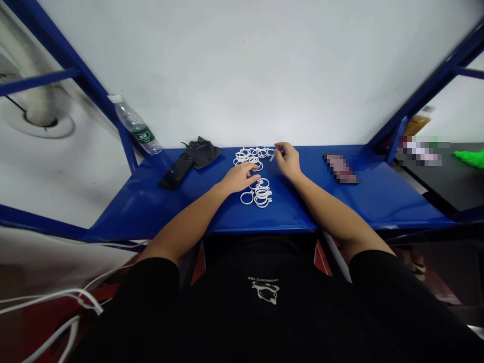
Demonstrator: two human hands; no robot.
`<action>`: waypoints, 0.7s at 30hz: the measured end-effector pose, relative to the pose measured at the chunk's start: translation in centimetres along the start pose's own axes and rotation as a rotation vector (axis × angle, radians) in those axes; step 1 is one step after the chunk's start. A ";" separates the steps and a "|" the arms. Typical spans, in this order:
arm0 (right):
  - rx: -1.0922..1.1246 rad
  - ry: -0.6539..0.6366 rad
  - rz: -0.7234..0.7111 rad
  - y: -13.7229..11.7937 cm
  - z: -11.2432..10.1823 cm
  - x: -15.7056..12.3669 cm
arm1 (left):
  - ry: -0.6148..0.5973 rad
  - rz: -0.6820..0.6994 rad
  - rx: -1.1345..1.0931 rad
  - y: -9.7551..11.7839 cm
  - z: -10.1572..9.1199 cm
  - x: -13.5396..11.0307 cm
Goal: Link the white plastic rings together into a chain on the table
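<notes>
Many thin white rings with small knobs lie on the blue desk in two groups. The far pile of rings (246,154) is close to the wall, and the near pile of rings (261,195) is toward the desk's front. My left hand (240,178) hovers between them, its thumb and fingers apart, fingertips beside a ring of the far pile. My right hand (289,160) is at the right end of the far pile. Its thumb and fingers pinch a small white piece (272,157), which looks like a ring seen edge-on.
On the left of the blue desk (212,212) are a black phone (176,173), a crumpled black pouch (203,153) and a clear plastic bottle (138,128) against the frame. A blurred-out flat object (340,169) lies on the right. Blue posts flank the desk.
</notes>
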State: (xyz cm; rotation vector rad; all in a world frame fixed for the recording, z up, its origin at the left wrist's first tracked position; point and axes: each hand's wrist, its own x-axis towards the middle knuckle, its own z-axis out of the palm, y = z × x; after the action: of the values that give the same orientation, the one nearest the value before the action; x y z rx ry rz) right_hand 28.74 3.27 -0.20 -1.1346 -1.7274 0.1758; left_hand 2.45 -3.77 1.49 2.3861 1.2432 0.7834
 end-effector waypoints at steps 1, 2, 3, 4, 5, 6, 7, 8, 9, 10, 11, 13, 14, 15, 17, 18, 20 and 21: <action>0.049 0.001 -0.023 -0.4 0.0 -0.2 | 0.024 -0.014 -0.003 -0.1 0.0 0.0; 0.096 -0.006 -0.050 -1.0 0.0 -0.4 | 0.048 -0.028 -0.005 -0.1 0.0 0.0; 0.141 -0.028 -0.081 -1.6 0.0 -0.7 | 0.072 -0.040 -0.006 -0.3 0.1 0.1; 0.179 -0.059 -0.116 -2.4 0.0 -1.0 | 0.094 -0.046 -0.007 -0.4 0.1 0.1; 0.210 -0.092 -0.150 -3.2 0.1 -1.4 | 0.112 -0.043 -0.010 -0.5 0.1 0.2; 0.238 -0.124 -0.182 -4.0 0.2 -1.7 | 0.125 -0.033 -0.014 -0.6 0.1 0.2; 0.262 -0.160 -0.220 -4.7 0.3 -2.1 | 0.130 -0.020 -0.018 -0.7 0.1 0.3; 0.282 -0.186 -0.255 -5.4 0.4 -2.4 | 0.125 -0.003 -0.016 -0.8 0.1 0.3; 0.295 -0.206 -0.284 -5.9 0.4 -2.7 | 0.113 0.015 -0.007 -0.9 0.1 0.4; 0.301 -0.225 -0.306 -6.3 0.4 -2.9 | 0.098 0.030 0.007 -0.9 0.1 0.4; 0.304 -0.236 -0.316 -6.6 0.4 -3.0 | 0.086 0.042 0.022 -1.0 0.0 0.4; 0.304 -0.246 -0.304 -6.8 0.3 -2.9 | 0.089 0.051 0.037 -0.9 -0.1 0.4; 0.304 -0.253 -0.285 -6.8 0.2 -2.9 | 0.108 0.048 0.033 -0.9 -0.1 0.3; 0.305 -0.266 -0.264 -6.6 0.1 -2.8 | 0.132 0.042 0.024 -0.8 -0.2 0.3; 0.311 -0.319 -0.225 -6.4 0.0 -2.5 | 0.175 0.030 0.008 -0.7 -0.2 0.2; 0.314 -0.353 -0.209 -6.2 -0.1 -2.4 | 0.189 0.028 0.005 -0.6 -0.2 0.2; 0.315 -0.416 -0.190 -6.1 -0.1 -2.3 | 0.210 0.035 0.005 -0.5 -0.2 0.2; 0.311 -0.439 -0.185 -6.1 -0.1 -2.3 | 0.219 0.042 0.006 -0.5 -0.2 0.3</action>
State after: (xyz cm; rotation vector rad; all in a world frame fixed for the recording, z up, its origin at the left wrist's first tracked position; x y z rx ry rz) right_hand 25.29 -1.81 1.89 -0.7363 -2.0892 0.5924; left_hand 2.13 -3.27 1.50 2.3887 1.2806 1.0797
